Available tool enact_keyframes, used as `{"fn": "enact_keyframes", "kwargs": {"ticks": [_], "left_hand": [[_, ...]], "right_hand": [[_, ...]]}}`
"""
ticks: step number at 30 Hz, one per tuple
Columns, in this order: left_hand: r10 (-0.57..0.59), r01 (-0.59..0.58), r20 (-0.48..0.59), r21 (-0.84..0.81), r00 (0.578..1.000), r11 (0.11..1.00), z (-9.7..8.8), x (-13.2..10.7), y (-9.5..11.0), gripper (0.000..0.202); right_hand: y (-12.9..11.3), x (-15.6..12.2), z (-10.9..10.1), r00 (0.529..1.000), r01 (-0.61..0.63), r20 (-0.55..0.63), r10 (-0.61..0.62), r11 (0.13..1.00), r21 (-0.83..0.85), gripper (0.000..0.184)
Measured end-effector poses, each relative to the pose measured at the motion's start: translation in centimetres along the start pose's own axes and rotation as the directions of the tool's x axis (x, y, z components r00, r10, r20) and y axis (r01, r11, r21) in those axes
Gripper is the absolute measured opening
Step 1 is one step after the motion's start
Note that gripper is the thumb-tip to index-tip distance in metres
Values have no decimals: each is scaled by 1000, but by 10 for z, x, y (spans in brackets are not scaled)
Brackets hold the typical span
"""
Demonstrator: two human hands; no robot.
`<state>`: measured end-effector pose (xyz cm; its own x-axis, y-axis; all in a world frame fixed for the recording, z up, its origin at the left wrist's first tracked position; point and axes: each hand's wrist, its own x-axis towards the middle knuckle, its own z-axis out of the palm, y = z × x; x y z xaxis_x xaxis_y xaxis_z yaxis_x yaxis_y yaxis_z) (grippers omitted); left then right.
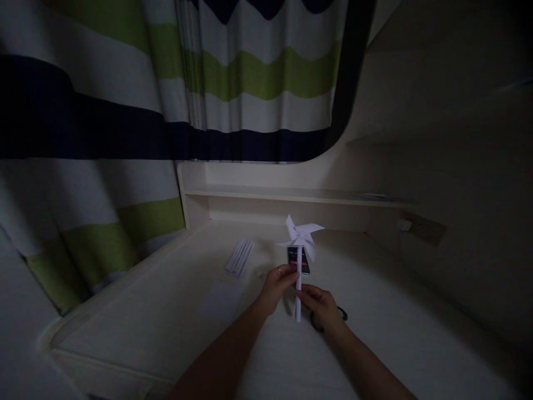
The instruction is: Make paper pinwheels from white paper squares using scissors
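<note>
A white paper pinwheel (303,236) on a rolled paper stick (298,272) is held upright above the desk. My left hand (277,284) pinches the stick's middle from the left, a ring showing on one finger. Just below, the fingers of my right hand (320,306) close on the stick from the right. Behind the stick a phone (306,264) with a lit screen lies on the desk, partly covered. Black scissor-like handles (342,314) show beside and under my right hand; the rest is hidden.
Several white paper strips or rolls (239,258) lie side by side on the desk (166,322), left of my hands. Nearer sits a white paper sheet (222,299). A low shelf (266,193) runs along the back, below a striped curtain (258,72). A white plug (403,224) is at the right wall.
</note>
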<state>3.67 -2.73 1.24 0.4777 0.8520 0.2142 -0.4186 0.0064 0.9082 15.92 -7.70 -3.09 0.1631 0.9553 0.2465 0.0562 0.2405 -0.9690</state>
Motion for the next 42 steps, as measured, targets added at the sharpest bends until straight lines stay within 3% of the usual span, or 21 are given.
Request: {"fn": "enact_keyframes", "kwargs": {"ticks": [3, 8, 19, 26, 31, 42], "left_hand": [[-13, 14, -17, 108, 1000, 994, -4, 3, -10, 27], [-5, 5, -2, 136, 1000, 991, -7, 6, -21, 25], [95, -76, -102, 182, 990, 980, -2, 5, -13, 24], [117, -90, -94, 257, 989, 962, -8, 10, -31, 27], [136, -103, -75, 336, 988, 936, -9, 12, -44, 23], [166, -117, -102, 373, 981, 920, -7, 11, -45, 19]], "right_hand": [[1, 0, -5, 1000, -15, 0, 15, 1000, -18, 40], [2, 0, -6, 1000, -1, 7, 2, 998, -64, 40], [7, 2, -2, 998, 60, 26, -55, 975, -214, 32], [8, 2, -2, 996, 69, -42, -85, 953, -296, 20], [13, 4, -6, 989, 82, -91, -119, 937, -339, 24], [16, 4, -6, 988, 87, -92, -127, 932, -352, 25]]}}
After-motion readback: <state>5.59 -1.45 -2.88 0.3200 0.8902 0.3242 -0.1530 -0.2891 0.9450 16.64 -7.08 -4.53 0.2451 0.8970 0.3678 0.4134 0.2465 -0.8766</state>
